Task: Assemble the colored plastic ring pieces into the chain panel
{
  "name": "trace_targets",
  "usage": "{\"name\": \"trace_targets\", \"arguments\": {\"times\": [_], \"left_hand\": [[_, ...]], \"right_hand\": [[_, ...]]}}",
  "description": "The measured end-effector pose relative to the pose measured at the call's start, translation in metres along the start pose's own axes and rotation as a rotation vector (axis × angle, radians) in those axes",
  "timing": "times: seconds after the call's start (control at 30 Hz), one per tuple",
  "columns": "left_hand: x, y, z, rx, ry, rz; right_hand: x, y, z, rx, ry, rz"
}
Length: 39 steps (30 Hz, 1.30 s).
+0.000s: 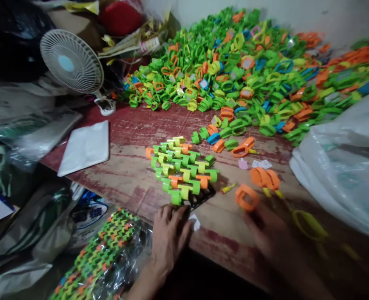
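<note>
My left hand [169,233] rests at the table's front edge, its fingertips at the near corner of a black tray [203,198] that bears rows of green, yellow and orange plastic rings [184,166]. What those fingers grip, if anything, is hidden. To the right, my right hand [265,229], blurred, pinches an orange ring [247,197] just above the tabletop. Several orange pieces [265,178] lie just beyond it, and a yellow ring [309,225] is to its right. A small yellow piece [228,188] lies between the tray and the orange ring.
A large heap of coloured rings [228,71] covers the table's back. A white fan [72,61] and a white pad [84,148] stand at left. Plastic sacks [347,158] bulge at right. Bagged rows of rings [103,254] sit below the table's front edge.
</note>
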<state>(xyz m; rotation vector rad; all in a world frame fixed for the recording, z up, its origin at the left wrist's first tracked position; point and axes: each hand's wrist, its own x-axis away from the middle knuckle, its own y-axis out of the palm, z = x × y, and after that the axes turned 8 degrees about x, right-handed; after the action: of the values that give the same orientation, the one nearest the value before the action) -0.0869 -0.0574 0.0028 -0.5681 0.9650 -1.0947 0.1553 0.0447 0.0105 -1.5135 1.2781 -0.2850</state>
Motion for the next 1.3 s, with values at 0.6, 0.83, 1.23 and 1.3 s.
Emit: {"name": "trace_targets", "arguments": {"times": [0.6,0.83,1.23,1.3], "left_hand": [[0.001,0.016,-0.01,0.11,0.051,0.086],[0.008,0.0,-0.006,0.24,-0.007,0.063],[-0.004,0.019,-0.004,0.075,0.086,0.061],[-0.004,0.02,-0.005,0.078,0.09,0.043]], "right_hand": [[0.005,0.024,-0.044,-0.111,0.176,0.027],[0.008,0.032,-0.042,-0.197,0.223,-0.108],[-0.006,0.016,-0.042,-0.019,0.021,-0.036],[-0.001,0.018,-0.039,-0.008,0.036,0.002]]}}
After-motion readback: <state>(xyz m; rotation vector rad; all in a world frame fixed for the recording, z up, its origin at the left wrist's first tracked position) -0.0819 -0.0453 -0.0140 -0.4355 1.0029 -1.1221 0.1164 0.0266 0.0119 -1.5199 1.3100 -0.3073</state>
